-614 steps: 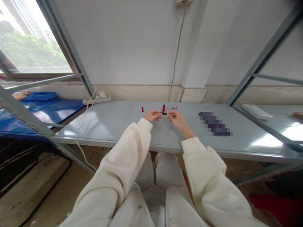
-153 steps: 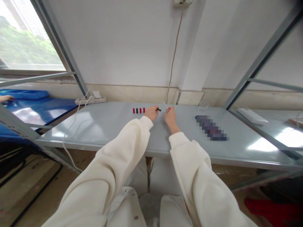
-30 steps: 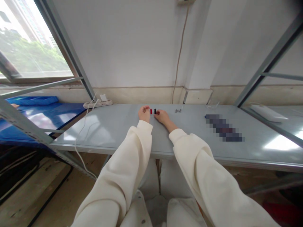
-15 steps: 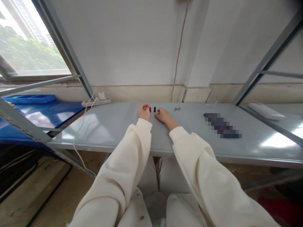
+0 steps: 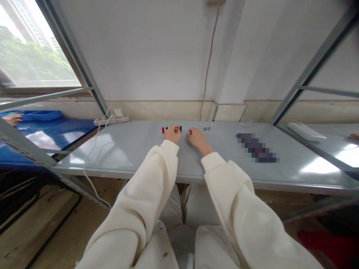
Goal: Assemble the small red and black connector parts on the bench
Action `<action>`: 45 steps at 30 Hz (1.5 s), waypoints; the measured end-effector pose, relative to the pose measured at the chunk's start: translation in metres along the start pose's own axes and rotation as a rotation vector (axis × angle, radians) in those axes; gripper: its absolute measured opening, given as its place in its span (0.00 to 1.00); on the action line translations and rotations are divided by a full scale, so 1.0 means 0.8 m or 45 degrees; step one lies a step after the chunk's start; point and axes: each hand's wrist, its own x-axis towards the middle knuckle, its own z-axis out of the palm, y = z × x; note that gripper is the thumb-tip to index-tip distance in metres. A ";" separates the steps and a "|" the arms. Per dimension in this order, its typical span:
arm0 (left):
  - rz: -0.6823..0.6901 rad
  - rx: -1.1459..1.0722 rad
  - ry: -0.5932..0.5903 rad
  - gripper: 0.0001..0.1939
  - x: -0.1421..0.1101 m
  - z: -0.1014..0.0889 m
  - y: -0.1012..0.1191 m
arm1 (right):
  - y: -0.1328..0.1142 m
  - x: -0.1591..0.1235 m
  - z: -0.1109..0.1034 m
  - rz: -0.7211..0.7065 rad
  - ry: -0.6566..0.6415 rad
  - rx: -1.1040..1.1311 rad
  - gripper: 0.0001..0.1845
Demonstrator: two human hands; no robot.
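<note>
A short row of small red and black pieces (image 5: 163,130) lies on the grey table (image 5: 134,149), near its back edge. My left hand (image 5: 172,133) rests over the middle of that row with its fingers curled down onto it. A red piece shows at the hand's left and a black piece (image 5: 180,129) at its right. What the fingertips grip is hidden. My right hand (image 5: 196,136) lies on the table just right of the row, a small gap from it, fingers curled under with nothing visible in them.
A few tiny metal parts (image 5: 206,129) lie right of my right hand, and a dark blurred object (image 5: 256,147) farther right. A white power strip (image 5: 111,119) with its cord sits back left. Another person's hand (image 5: 12,118) is on the blue table (image 5: 56,130).
My left hand has moved onto the row of pieces, covering its middle. My right hand has drawn slightly away from the black piece.
</note>
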 end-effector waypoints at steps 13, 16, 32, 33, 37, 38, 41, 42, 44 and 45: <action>0.049 0.209 -0.074 0.08 -0.005 0.001 0.000 | -0.001 -0.001 0.002 0.027 0.055 -0.018 0.11; 0.053 0.204 -0.066 0.08 -0.005 0.001 0.000 | -0.002 -0.001 0.001 0.022 0.061 -0.016 0.12; 0.055 0.211 -0.019 0.07 -0.004 0.001 0.000 | -0.005 -0.003 -0.006 0.093 0.026 -0.062 0.12; 0.055 0.209 -0.018 0.07 -0.004 0.001 0.000 | -0.005 -0.003 -0.006 0.102 0.022 -0.070 0.12; 0.055 0.200 -0.015 0.07 -0.004 0.001 -0.002 | -0.005 -0.002 -0.006 0.113 0.020 -0.091 0.12; 0.055 0.200 -0.016 0.07 -0.004 0.002 -0.002 | -0.005 -0.002 -0.006 0.113 0.018 -0.094 0.12; 0.049 0.210 -0.021 0.07 -0.004 0.001 0.000 | -0.005 -0.003 -0.007 0.113 0.015 -0.101 0.12; 0.045 0.213 -0.030 0.07 -0.005 0.000 0.001 | -0.005 -0.004 -0.007 0.117 0.013 -0.105 0.13; 0.048 0.219 -0.060 0.08 -0.006 0.000 0.003 | -0.006 -0.005 -0.009 0.131 0.009 -0.114 0.13; 0.058 0.226 -0.082 0.08 -0.007 -0.001 0.004 | -0.006 -0.005 -0.009 0.143 0.007 -0.121 0.13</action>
